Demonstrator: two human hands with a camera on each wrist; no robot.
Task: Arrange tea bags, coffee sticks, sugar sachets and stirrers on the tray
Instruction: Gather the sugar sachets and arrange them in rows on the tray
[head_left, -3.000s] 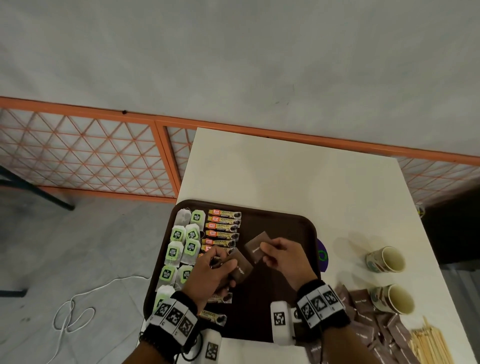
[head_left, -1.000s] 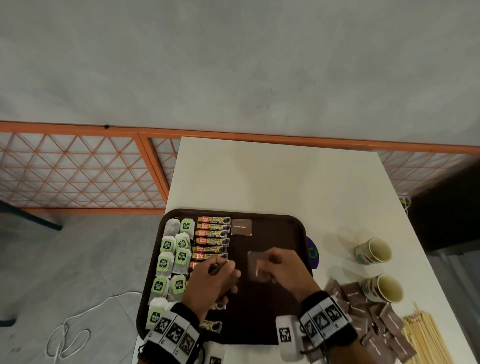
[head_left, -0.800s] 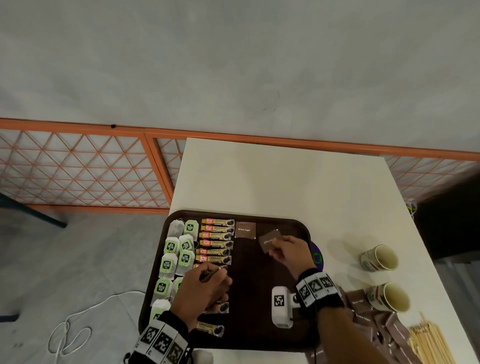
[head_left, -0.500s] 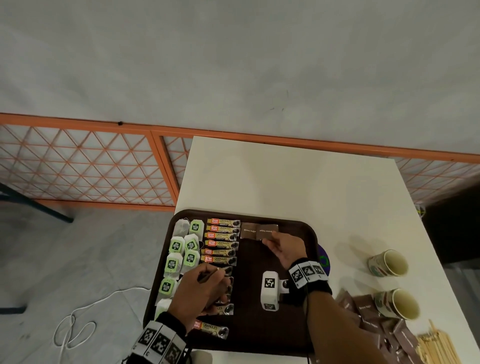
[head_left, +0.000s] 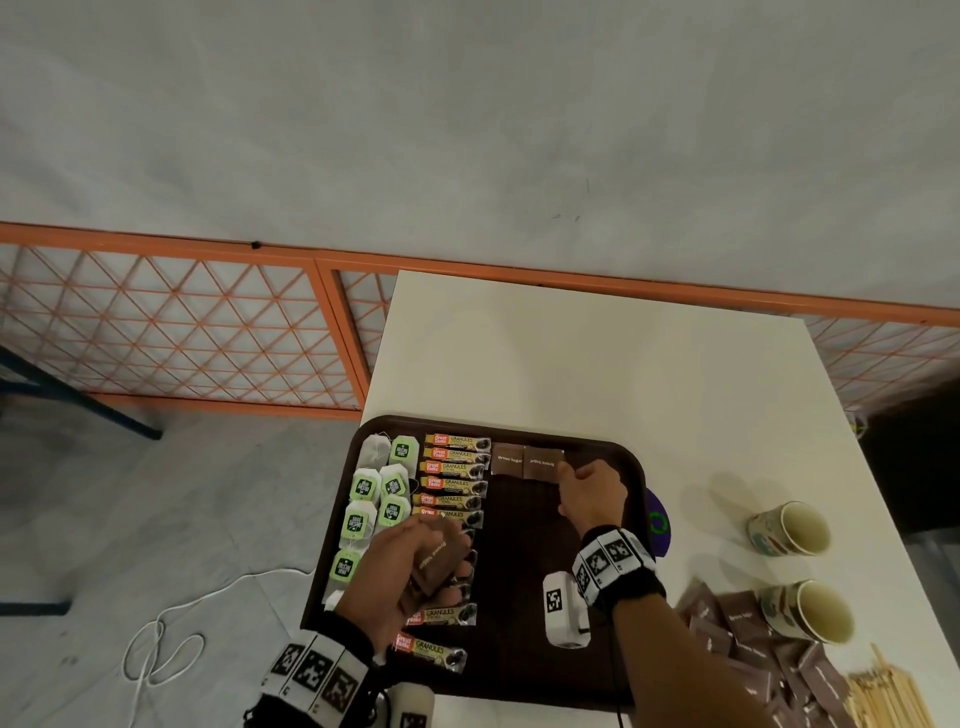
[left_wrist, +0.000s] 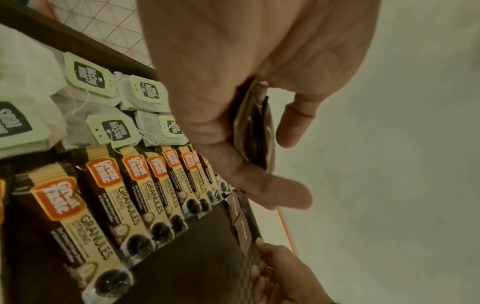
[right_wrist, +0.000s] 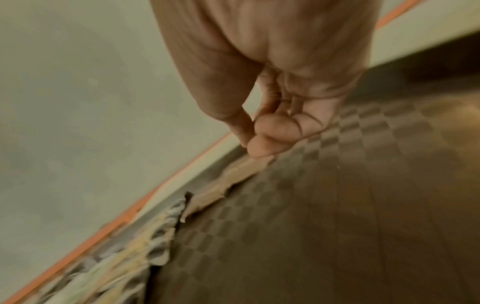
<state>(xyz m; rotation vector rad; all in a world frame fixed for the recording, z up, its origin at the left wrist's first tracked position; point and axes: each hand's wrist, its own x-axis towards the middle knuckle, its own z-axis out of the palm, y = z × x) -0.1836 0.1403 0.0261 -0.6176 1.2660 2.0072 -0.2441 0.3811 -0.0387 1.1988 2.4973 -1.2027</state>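
Sachets of brown sugar (head_left: 439, 564) sit stacked in the left hand (head_left: 400, 571), gripped low over the tray (head_left: 519, 670) as ready supply, while the right hand (head_left: 589, 493), fingertips curled, presses the second sachet (head_left: 543, 461) flush beside the first (head_left: 506, 460) at the far rim, starting a row next to the coffee sticks (head_left: 454, 470).

The left hand (left_wrist: 233, 86) grips brown sugar sachets (left_wrist: 255, 127) above coffee sticks (left_wrist: 145, 197) and tea bags (left_wrist: 109, 115).
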